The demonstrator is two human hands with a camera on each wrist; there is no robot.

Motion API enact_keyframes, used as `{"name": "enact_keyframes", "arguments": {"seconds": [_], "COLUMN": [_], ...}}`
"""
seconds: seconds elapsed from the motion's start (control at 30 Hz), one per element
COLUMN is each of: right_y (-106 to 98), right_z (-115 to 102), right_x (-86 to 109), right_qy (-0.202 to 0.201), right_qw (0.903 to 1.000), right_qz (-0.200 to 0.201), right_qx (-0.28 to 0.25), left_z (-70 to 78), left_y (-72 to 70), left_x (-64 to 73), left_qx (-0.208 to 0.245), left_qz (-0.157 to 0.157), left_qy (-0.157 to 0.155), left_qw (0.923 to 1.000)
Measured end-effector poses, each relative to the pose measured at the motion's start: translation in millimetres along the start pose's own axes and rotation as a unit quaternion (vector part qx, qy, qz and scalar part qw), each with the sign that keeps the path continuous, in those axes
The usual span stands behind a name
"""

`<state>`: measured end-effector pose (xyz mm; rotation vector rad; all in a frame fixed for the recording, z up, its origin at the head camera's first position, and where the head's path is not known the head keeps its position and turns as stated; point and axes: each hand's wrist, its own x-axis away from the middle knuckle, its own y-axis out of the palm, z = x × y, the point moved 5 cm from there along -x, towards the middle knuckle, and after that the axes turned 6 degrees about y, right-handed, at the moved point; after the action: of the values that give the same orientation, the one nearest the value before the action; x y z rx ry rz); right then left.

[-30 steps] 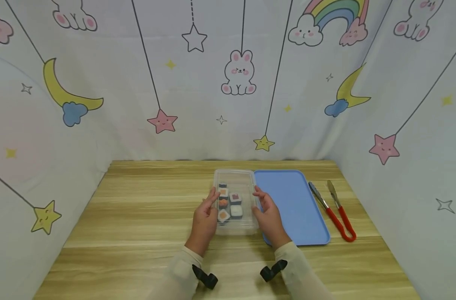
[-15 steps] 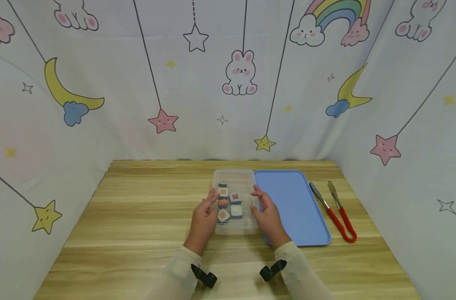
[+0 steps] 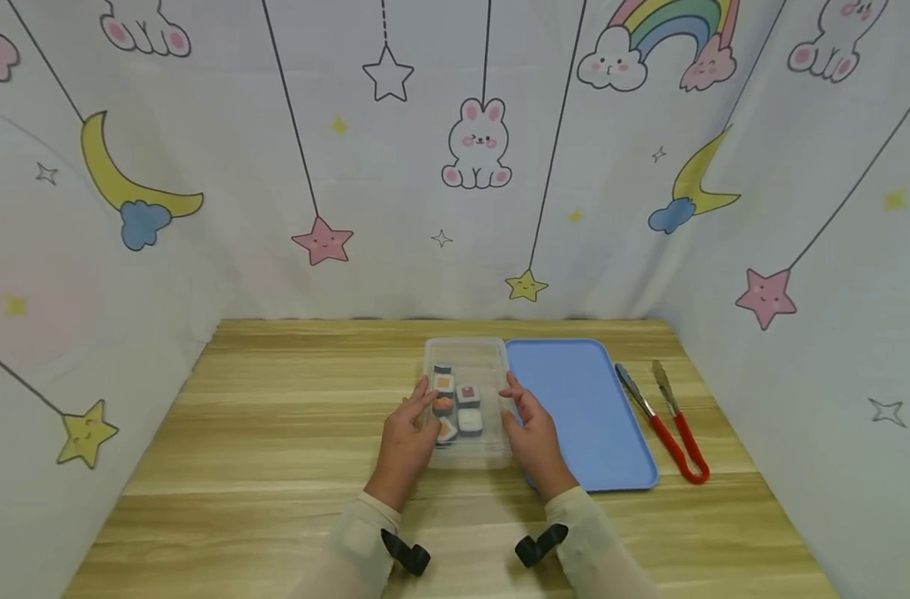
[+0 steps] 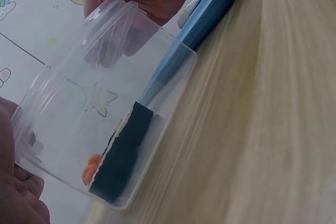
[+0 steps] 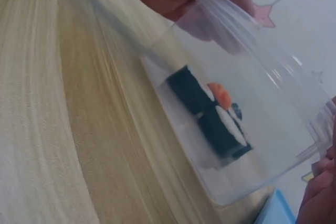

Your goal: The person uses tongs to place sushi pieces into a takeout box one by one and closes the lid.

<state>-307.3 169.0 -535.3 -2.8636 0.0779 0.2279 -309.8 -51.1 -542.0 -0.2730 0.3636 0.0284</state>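
A clear plastic food box [image 3: 492, 362] with a see-through lid stands on the table, holding several sushi pieces [image 3: 468, 422]. White rice tops, dark wraps and one orange topping show through it. My left hand [image 3: 404, 441] holds the box's left side by the lid rim, its thumb over the near left corner area. On the opposite side my right hand [image 3: 533, 433] grips the rim, fingers along the edge and thumb nearer to me. The left wrist view shows the lid [image 4: 84, 51] seated along the top; the fingertips are partly hidden there.
Directly right of the box lies a blue tray [image 3: 582, 408], its near left part under the right hand. Tongs [image 3: 680, 433] with red handles lie spread beyond it. The wooden table [image 3: 275, 416] meets a printed cloth backdrop [image 3: 395, 183] at the back and sides.
My left thumb has shifted slightly right over the lid, covering part of the nearest sushi piece. The box, tray and tongs stay in place.
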Motion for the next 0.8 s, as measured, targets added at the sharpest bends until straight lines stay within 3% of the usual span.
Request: {"name": "enact_keyframes", "arguments": {"seconds": [0.2,0.37,0.5,0.8], "right_y": [3.8,2.8,1.6,5.6], "right_z": [-1.9,-22.7,-34.1,-1.2], "right_x": [2.2,9.7,12.9,6.6], "right_qy": [0.001,0.009,-0.003,0.015], "right_qw": [0.9992,0.9980,0.9986,0.9974], "right_qz": [0.018,0.026,0.030,0.060], "right_qx": [-0.036,-0.057,-0.045,-0.036], "left_z": [2.5,1.2,4.8,8.0], "left_y": [-1.9,-1.6,-1.2,-0.6], "left_x": [-0.9,0.9,0.0,-1.0], "left_qx": [-0.008,-0.007,-0.004,-0.015], "left_qz": [0.006,0.000,-0.002,-0.016], "left_qy": [0.018,0.005,0.018,0.028], "left_qw": [0.9998,1.0000,0.9998,0.9994]}}
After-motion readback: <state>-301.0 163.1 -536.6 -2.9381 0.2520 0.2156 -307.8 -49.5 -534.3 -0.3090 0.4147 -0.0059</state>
